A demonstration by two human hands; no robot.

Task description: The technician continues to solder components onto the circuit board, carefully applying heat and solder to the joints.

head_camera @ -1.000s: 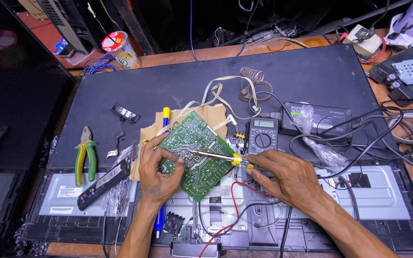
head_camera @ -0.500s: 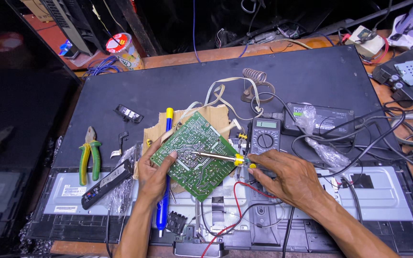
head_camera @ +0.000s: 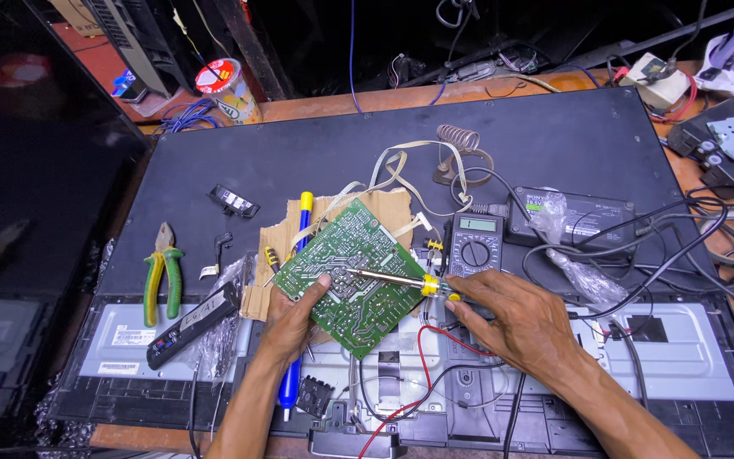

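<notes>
The left hand (head_camera: 292,316) is gripping the lower left edge of a green circuit board (head_camera: 352,274), thumb lying on its face and the other fingers curled beneath it, so the board is sitting tilted, one corner aimed up toward the cardboard sheet (head_camera: 337,223) behind it. The right hand (head_camera: 516,319) is pinching the yellow handle of a soldering iron (head_camera: 401,280), fingers closed tight around it. The iron's long axis is running almost level, rising very slightly to the left, its metal tip pointing left and resting on the middle of the board. A grey multimeter (head_camera: 476,245) is lying just beyond the right hand, and green-handled pliers (head_camera: 162,274) are lying well off to the left.
</notes>
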